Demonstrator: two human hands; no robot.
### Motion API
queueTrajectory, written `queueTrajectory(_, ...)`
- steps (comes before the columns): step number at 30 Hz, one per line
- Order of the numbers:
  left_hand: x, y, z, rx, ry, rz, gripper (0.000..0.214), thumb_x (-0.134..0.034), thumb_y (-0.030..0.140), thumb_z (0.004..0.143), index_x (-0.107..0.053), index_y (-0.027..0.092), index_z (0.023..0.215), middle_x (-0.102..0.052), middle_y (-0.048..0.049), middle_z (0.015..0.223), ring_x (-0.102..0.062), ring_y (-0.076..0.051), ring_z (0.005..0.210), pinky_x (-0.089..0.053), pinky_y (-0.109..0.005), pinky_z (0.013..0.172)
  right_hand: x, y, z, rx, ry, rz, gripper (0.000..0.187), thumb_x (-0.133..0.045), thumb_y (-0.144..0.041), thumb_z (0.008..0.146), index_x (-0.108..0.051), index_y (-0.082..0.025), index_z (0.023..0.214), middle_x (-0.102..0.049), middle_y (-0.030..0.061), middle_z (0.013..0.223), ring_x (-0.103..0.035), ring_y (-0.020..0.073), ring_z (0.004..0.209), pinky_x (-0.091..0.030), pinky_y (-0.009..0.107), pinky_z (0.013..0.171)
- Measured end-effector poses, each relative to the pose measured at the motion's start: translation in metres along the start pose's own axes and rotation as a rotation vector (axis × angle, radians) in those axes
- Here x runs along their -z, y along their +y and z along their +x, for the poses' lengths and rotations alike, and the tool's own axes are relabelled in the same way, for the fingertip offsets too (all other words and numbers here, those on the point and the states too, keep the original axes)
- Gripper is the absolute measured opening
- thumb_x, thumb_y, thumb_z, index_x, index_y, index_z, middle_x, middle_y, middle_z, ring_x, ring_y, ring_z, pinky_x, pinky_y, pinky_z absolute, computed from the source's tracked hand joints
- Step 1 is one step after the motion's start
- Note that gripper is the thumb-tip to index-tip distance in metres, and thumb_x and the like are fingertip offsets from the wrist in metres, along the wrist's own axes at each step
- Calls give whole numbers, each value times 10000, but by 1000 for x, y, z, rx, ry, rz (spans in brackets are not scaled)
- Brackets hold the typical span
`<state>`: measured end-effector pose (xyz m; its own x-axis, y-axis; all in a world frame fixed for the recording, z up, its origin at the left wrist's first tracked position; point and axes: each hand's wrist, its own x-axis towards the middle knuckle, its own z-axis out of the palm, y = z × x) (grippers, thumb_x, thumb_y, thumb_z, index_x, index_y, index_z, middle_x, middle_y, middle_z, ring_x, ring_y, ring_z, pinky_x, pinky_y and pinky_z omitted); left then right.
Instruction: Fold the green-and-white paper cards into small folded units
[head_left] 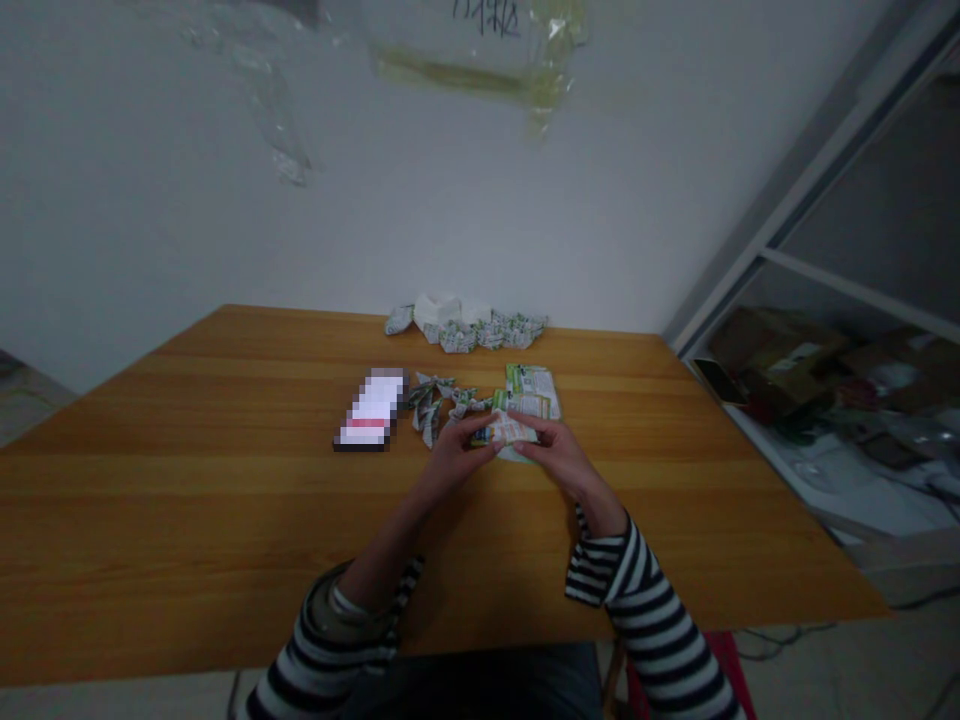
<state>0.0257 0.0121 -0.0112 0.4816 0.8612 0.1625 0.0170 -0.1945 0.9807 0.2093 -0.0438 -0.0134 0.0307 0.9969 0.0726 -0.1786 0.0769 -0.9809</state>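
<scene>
Between my two hands is a small printed sheet of paper (513, 430), white with green and orange print. My left hand (455, 452) pinches its left edge between thumb and fingers. On the opposite edge my right hand (561, 455) grips it the same way, wrist resting near the table. Just beyond lie more flat printed sheets (541, 385), partly hidden by the held one. Several folded paper pieces (427, 412) with grey and green print sit beyond and left of my left hand.
A phone (371, 410) with a blurred bright screen lies left on the wooden table (187, 500). Against the wall runs a row of crumpled or folded printed papers (472, 330) with white tissue-like pieces. Boxes (787, 350) and clutter fill a shelf at the right.
</scene>
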Motion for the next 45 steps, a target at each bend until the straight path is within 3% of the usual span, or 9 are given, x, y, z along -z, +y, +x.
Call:
queueTrajectory(7, -1, -2, 1, 37, 17, -16, 531, -750, 374, 705, -669, 146, 1177, -705, -87, 1151, -660, -271, 1038, -544, -384, 877, -1, 1, 2, 27, 23, -108, 510, -819, -372, 646, -705, -246, 1126, -675, 65, 1218, -638, 256, 1083, -480, 441, 967)
queueTrajectory(14, 1, -6, 4, 17, 20, -21, 445, -708, 396, 752, -701, 158, 1127, -711, -86, 1147, -646, -276, 1082, -483, -412, 963, -7, -1, 1, 111, 39, -239, 439, -758, -437, 713, -722, -229, 1098, -695, 90, 1178, -631, 273, 1102, -474, 457, 970)
queueTrajectory(19, 1, -3, 4, 29, 131, 46, 354, -685, 405, 759, -756, 168, 1013, -755, -59, 1015, -679, -267, 979, -500, -380, 900, -12, 8, 2, 159, 8, -281, 416, -748, -376, 734, -712, -220, 1118, -697, 92, 1174, -645, 246, 1076, -479, 410, 961)
queueTrajectory(22, 1, -2, 3, 30, 147, 57, 318, -691, 392, 753, -768, 182, 979, -763, -38, 970, -683, -255, 953, -506, -351, 871, -13, 13, 4, 157, 91, -310, 380, -755, -376, 716, -741, -202, 1053, -732, 94, 1086, -674, 244, 990, -515, 388, 885)
queueTrajectory(27, 1, -4, 2, 97, 137, 3, 401, -744, 412, 694, -761, 146, 994, -766, -48, 827, -687, -218, 762, -536, -318, 720, -16, 16, 6, 85, 265, -217, 315, -742, -435, 698, -782, -156, 837, -768, 67, 827, -689, 214, 720, -540, 344, 700)
queueTrajectory(31, -1, -6, 3, 79, 56, -124, 452, -795, 379, 636, -751, 141, 1017, -762, -63, 847, -669, -181, 690, -548, -293, 667, -20, 14, 5, 45, 387, -30, 317, -799, -407, 618, -768, -170, 828, -747, 35, 728, -650, 173, 612, -511, 284, 592)
queueTrajectory(34, -1, -6, 3, 95, 52, -165, 462, -774, 424, 656, -744, 142, 1021, -751, -55, 820, -659, -163, 649, -565, -288, 626, -21, 13, 4, 23, 398, 33, 337, -793, -409, 623, -749, -177, 863, -712, 15, 653, -612, 147, 544, -481, 254, 530)
queueTrajectory(41, 1, 4, 2, 162, 153, -218, 534, -652, 593, 734, -717, 145, 1016, -703, -77, 974, -664, -197, 785, -602, -301, 619, -21, 15, 4, 32, 364, 28, 309, -744, -407, 675, -736, -169, 872, -641, -19, 569, -549, 115, 495, -457, 233, 506)
queueTrajectory(45, 0, 12, 0, 163, 146, -296, 601, -564, 647, 780, -654, 140, 1091, -676, -78, 976, -664, -178, 786, -609, -321, 682, -21, 14, 4, 32, 410, 57, 332, -756, -411, 669, -732, -169, 895, -610, -34, 550, -523, 103, 491, -464, 227, 509)
